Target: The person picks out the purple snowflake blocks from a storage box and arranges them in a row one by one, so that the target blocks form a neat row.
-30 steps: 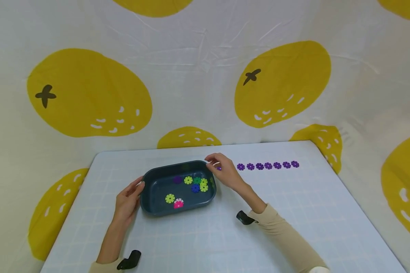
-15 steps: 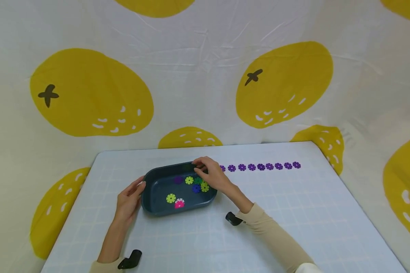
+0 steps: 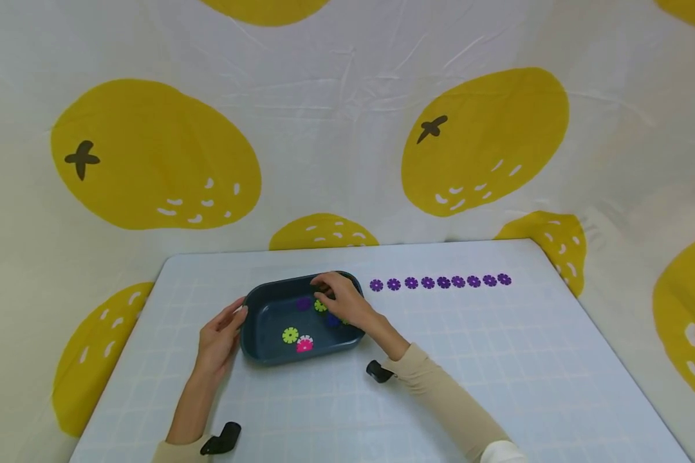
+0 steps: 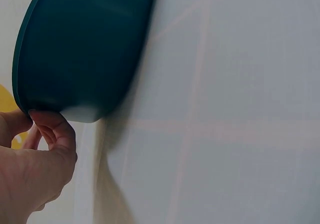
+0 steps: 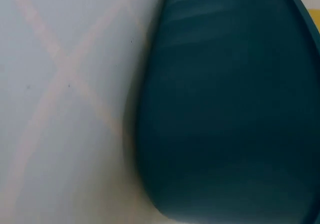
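A dark teal tray sits on the table, and my left hand grips its left end. In the left wrist view, the thumb and fingers of that left hand pinch the tray wall near its rim. My right hand is over the tray's right half, fingers bent and thumb apart, with nothing visible between them. Inside lie a purple flower-shaped disc, yellow-green discs, a pink disc overlapping a white one, and a blue disc partly hidden by the hand.
Several purple flower-shaped discs form a row to the right of the tray, along the back of the table. The pale checked table ends at a curtain printed with yellow fruit.
My right hand has moved left from beside the row's left end to over the tray. The row's leftmost purple disc has come fully into view. My left hand stays at the tray.
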`<state>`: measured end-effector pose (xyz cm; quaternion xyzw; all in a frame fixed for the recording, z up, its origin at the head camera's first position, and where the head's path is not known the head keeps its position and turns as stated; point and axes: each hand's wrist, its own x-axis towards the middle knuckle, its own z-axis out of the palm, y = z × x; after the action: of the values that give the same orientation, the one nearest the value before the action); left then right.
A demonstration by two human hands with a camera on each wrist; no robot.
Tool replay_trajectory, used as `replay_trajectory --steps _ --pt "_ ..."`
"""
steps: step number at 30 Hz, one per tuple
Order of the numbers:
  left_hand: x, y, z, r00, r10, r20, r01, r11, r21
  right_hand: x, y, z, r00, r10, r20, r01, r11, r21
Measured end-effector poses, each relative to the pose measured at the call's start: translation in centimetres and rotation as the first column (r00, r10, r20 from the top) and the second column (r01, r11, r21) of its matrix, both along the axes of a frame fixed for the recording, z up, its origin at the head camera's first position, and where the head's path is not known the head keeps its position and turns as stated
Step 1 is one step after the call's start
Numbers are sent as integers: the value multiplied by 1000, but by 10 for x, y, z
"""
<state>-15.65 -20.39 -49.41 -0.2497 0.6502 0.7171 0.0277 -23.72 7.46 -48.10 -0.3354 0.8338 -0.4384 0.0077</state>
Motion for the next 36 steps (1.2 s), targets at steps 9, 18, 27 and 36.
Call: replay_trajectory --steps 9,18,27,36 --pt "0 2 1 1000 9 -2 -9 1000 6 1 -15 -6 1000 6 12 -7 991 136" --pt "-1 1 0 1000 13 2 -13 1000 14 0 -23 -12 993 89 -79 -50 914 403" --pt "-1 -1 2 1000 14 -16 -14 1000 17 -2 -24 -14 985 106 -135 -35 893 449" --pt "0 1 2 1000 7 8 -7 1000 3 1 -21 -12 992 127 -24 -113 939 325"
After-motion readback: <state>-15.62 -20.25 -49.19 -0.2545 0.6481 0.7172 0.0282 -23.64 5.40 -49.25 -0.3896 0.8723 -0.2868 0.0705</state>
